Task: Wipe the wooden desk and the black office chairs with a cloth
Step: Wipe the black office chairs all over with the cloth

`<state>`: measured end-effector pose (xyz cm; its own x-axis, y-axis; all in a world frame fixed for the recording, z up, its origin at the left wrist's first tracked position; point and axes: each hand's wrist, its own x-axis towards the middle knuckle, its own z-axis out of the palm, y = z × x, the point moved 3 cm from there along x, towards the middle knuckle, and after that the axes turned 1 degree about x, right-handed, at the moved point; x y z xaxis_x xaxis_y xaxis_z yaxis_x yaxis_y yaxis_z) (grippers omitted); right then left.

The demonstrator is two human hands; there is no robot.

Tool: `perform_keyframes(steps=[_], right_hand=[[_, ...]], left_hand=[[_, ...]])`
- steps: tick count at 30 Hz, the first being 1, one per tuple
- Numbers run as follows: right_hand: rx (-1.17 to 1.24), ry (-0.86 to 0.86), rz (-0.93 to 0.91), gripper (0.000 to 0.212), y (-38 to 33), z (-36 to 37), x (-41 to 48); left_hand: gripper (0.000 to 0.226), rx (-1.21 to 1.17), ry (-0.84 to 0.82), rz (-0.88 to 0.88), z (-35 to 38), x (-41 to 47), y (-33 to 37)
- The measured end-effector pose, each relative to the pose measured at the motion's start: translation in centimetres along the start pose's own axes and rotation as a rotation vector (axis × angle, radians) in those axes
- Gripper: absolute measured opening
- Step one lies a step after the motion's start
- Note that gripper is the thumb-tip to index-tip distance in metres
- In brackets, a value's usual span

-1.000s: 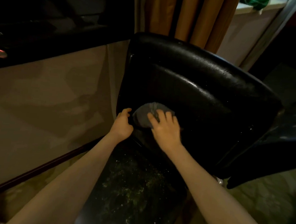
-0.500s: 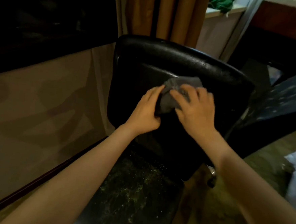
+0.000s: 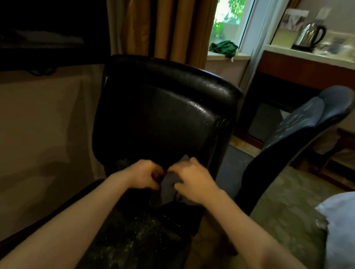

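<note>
A black leather office chair (image 3: 165, 112) faces me, its glossy backrest upright and its worn, speckled seat below my arms. At the bottom of the backrest a dark grey cloth (image 3: 169, 186) hangs between my hands. My left hand (image 3: 144, 174) grips its left side with curled fingers. My right hand (image 3: 192, 180) holds its right side, fingers curled over the fabric. A second black chair (image 3: 293, 142) stands tilted at the right.
A beige wall panel (image 3: 32, 128) with a dark wooden base rail runs along the left. Brown curtains (image 3: 169, 22) hang behind the chair. At the right a counter (image 3: 316, 60) carries a kettle (image 3: 310, 34). White bedding (image 3: 346, 236) shows at the lower right.
Both hands have come down from the upper backrest to its bottom edge, and now grip the bunched cloth instead of pressing it flat. The view has tilted upward.
</note>
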<state>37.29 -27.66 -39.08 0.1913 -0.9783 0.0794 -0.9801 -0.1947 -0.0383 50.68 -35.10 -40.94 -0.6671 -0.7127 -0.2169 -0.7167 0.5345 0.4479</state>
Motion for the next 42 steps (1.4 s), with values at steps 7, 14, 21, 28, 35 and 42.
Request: perform_keyframes(steps=[7, 14, 21, 28, 35, 42], right_hand=[[0.766, 0.636, 0.397, 0.044, 5.5, -7.7, -0.7], [0.962, 0.577, 0.316, 0.028, 7.5, -5.3, -2.2], [-0.057, 0.943, -0.153, 0.047, 2.6, -2.9, -5.9], [-0.368, 0.905, -0.125, 0.082, 3.6, 2.9, -5.4], [0.869, 0.543, 0.040, 0.018, 5.3, 1.1, -5.2], [1.515, 0.454, 0.230, 0.042, 4.3, 3.5, -3.1]], left_hand=[[0.064, -0.245, 0.363, 0.330, -5.2, 0.9, 7.3], [0.023, -0.529, 0.437, 0.348, -4.2, 2.6, 6.9], [0.035, -0.875, 0.442, 0.204, -1.0, 1.8, 5.7], [0.046, -0.917, 0.088, 0.240, 1.8, -0.2, 4.6], [0.036, -0.653, -0.011, 0.171, 2.4, -2.4, 2.1], [0.017, -0.979, 0.420, 0.183, 4.3, -3.2, -1.0]])
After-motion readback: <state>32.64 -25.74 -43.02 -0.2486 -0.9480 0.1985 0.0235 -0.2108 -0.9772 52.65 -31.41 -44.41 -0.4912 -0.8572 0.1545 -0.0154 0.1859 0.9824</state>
